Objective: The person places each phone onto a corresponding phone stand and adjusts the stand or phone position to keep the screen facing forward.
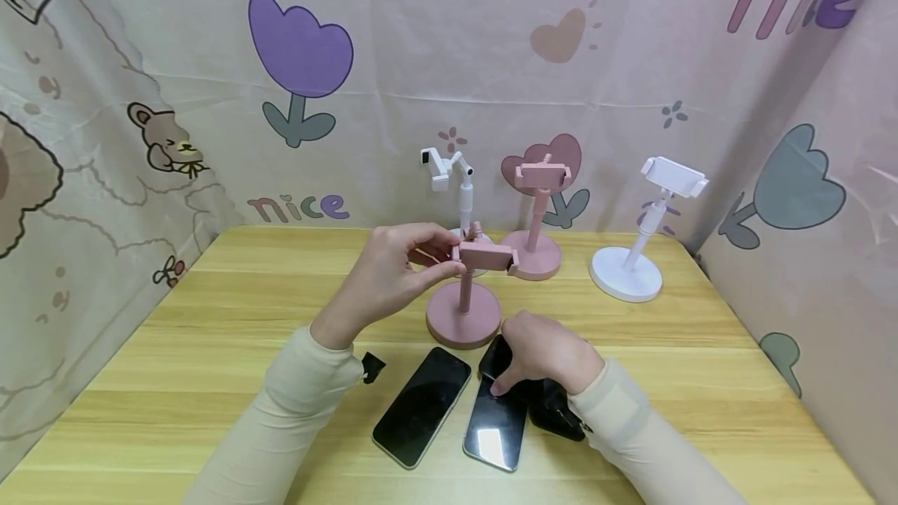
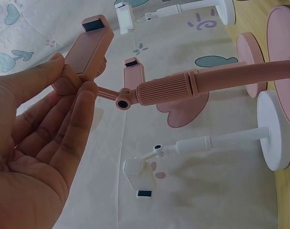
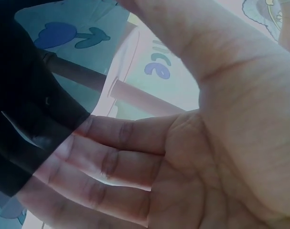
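A pink phone stand stands upright near the middle of the table. My left hand pinches the left end of its clamp between thumb and fingers. My right hand is low over the phones at the front, thumb and fingers on either side of a black smartphone that the hand mostly covers. The thumb tip overlaps the upper part of another smartphone, lying screen up. Left of it lies a further smartphone. In the right wrist view a dark shape hides the right fingertips.
Behind the stand are a white phone stand and a second pink stand. Another white stand is at the back right. A patterned cloth hangs along the wooden table's back and sides.
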